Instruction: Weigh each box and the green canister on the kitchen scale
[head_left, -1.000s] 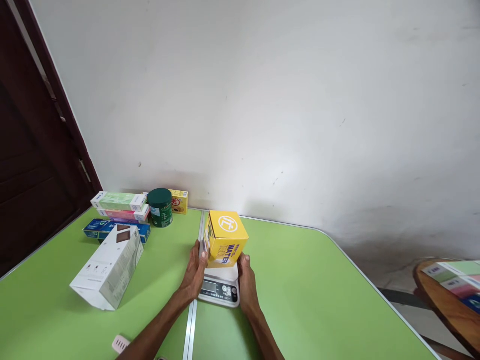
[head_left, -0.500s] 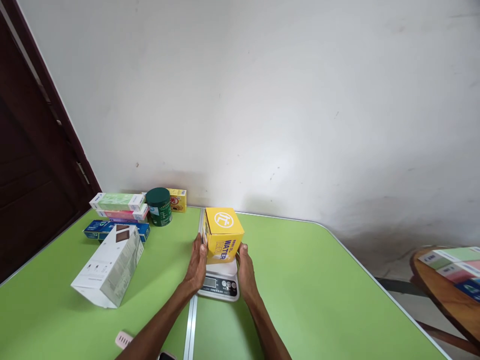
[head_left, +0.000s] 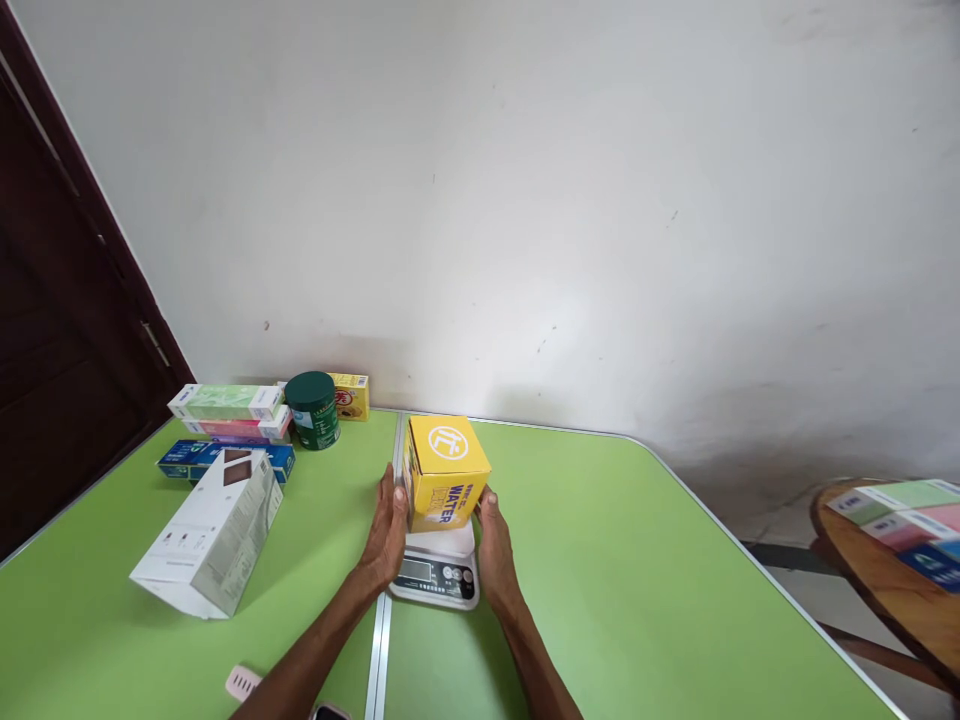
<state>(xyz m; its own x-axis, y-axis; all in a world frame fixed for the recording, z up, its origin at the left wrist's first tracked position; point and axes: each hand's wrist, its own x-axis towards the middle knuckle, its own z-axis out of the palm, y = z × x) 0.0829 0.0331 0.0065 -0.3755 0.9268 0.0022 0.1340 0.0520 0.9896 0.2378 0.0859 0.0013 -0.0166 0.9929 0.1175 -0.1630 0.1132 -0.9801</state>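
A yellow carton (head_left: 448, 475) marked "WATER" sits squarely over the plate of a white scale (head_left: 435, 588), between two bare hands; whether its full weight rests there cannot be told. The left hand (head_left: 386, 535) and right hand (head_left: 496, 550) have it in a two-sided grip, fingers against opposite walls, low down. The printed cardboard looks stiff and smooth, likely a little slippery to dry palms, with panels that could dent under a hard squeeze. Its weight does not show; the compact shape suggests something manageable. The best hold appears to be flat palms low on opposite walls, clear of the top's folded edges.

To the left on the green counter (head_left: 615, 590), a white box (head_left: 206, 545) lies before blue packs (head_left: 177, 458); behind stand a green can (head_left: 313, 415) and, next to it, a small yellow pack (head_left: 352, 398) near the wall (head_left: 525, 220).
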